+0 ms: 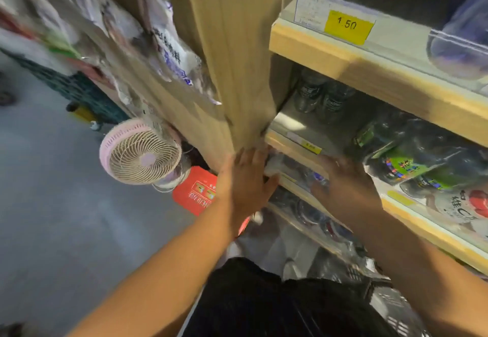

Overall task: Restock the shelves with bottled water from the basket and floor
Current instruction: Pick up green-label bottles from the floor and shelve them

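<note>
Slippage is the main risk in the head view: the bottled water (pixel 294 170) looks squeezed between two palms rather than gripped, so any easing of pressure could drop it towards the floor (pixel 52 218) or onto the basket (pixel 390 307) at the lower right. It sits at the front edge of a low tier, just beneath the shelf lip (pixel 298 144), and a high or crooked push could catch it on that wooden edge. The left hand (pixel 247 178) is spread, its fingers straight and thumb splayed, and presses the near left end. It is close against the upright post (pixel 237 59), where knuckles could scrape. The right hand (pixel 348 186) is on the other side, too blurred to tell whether its fingers curl round anything. A hard shove might topple the dark bottles (pixel 322 96) one tier up only if the lip were jolted, while the green-labelled bottles (pixel 404 165) just beside the right hand are nearer to being knocked. Judged by sight, the water is clear, glossy, thin plastic, smooth and likely slick. The shelving is pale wood with a straight grain and square edges, fronted by clear strips carrying a yellow price tag (pixel 348 26). A round pink fan (pixel 140 151) with a fine wire grille hangs left of the post.
</note>
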The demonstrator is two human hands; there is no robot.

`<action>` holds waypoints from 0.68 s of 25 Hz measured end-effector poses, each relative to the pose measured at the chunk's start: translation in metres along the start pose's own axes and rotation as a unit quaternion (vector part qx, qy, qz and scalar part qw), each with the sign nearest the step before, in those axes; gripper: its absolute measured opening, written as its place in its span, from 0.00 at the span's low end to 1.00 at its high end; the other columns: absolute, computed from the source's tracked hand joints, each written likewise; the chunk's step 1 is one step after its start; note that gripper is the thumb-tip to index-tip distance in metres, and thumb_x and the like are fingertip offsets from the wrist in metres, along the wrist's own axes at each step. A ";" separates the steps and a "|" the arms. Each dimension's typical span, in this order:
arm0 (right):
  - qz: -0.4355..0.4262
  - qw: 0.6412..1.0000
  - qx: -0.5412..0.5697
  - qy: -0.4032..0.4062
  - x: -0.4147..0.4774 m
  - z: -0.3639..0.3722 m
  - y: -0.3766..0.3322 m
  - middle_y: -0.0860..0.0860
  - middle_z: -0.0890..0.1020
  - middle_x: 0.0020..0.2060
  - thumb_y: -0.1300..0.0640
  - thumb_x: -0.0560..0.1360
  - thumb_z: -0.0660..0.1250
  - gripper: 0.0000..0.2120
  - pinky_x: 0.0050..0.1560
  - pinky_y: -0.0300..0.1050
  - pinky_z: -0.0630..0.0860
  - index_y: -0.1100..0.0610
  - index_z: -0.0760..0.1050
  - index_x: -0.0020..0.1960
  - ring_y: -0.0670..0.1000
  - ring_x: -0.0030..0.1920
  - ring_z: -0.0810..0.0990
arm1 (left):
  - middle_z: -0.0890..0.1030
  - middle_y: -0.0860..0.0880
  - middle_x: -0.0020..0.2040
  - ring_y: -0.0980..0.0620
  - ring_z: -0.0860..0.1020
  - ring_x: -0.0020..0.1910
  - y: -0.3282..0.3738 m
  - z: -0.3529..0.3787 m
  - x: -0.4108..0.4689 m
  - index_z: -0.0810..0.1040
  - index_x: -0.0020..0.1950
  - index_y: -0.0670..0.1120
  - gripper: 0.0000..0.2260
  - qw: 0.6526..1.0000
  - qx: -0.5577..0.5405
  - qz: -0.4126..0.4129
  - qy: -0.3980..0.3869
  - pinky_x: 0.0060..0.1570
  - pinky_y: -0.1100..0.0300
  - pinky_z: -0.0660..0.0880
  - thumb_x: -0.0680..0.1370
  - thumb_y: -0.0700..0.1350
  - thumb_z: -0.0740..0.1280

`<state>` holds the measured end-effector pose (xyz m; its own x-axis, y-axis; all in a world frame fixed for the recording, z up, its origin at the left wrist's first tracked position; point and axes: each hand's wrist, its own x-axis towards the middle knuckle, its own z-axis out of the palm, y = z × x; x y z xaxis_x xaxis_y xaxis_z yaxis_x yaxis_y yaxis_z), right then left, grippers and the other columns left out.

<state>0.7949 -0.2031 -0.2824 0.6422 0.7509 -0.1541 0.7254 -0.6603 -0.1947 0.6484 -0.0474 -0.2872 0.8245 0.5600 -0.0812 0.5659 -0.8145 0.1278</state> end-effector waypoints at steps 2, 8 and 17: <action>-0.073 0.997 -0.031 0.002 0.000 -0.003 -0.007 0.56 0.72 0.67 0.40 0.75 0.60 0.29 0.58 0.53 0.74 0.53 0.68 0.72 0.60 0.63 0.73 | 0.81 0.46 0.54 0.43 0.80 0.52 -0.001 -0.006 -0.029 0.75 0.63 0.48 0.25 0.996 -0.049 -0.076 0.016 0.52 0.52 0.77 0.73 0.60 0.57; -0.258 0.962 -0.043 -0.072 -0.006 0.011 -0.044 0.61 0.75 0.64 0.38 0.72 0.60 0.31 0.60 0.59 0.72 0.57 0.73 0.67 0.65 0.62 0.74 | 0.80 0.41 0.61 0.38 0.78 0.60 -0.003 0.000 -0.136 0.76 0.65 0.42 0.28 0.963 -0.066 -0.260 0.013 0.63 0.47 0.70 0.75 0.60 0.56; -0.482 0.868 -0.021 -0.119 -0.088 0.043 -0.173 0.61 0.78 0.58 0.50 0.68 0.74 0.27 0.50 0.57 0.77 0.57 0.76 0.65 0.67 0.54 0.76 | 0.72 0.45 0.70 0.42 0.66 0.73 -0.013 0.001 -0.315 0.67 0.73 0.47 0.39 0.836 -0.088 -0.540 0.035 0.73 0.48 0.59 0.72 0.67 0.42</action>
<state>0.6022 -0.1549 -0.2769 -0.3338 0.9328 -0.1356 0.9088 0.2802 -0.3092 0.3814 -0.2128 -0.2647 -0.1739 0.9670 -0.1865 0.9654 0.2047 0.1613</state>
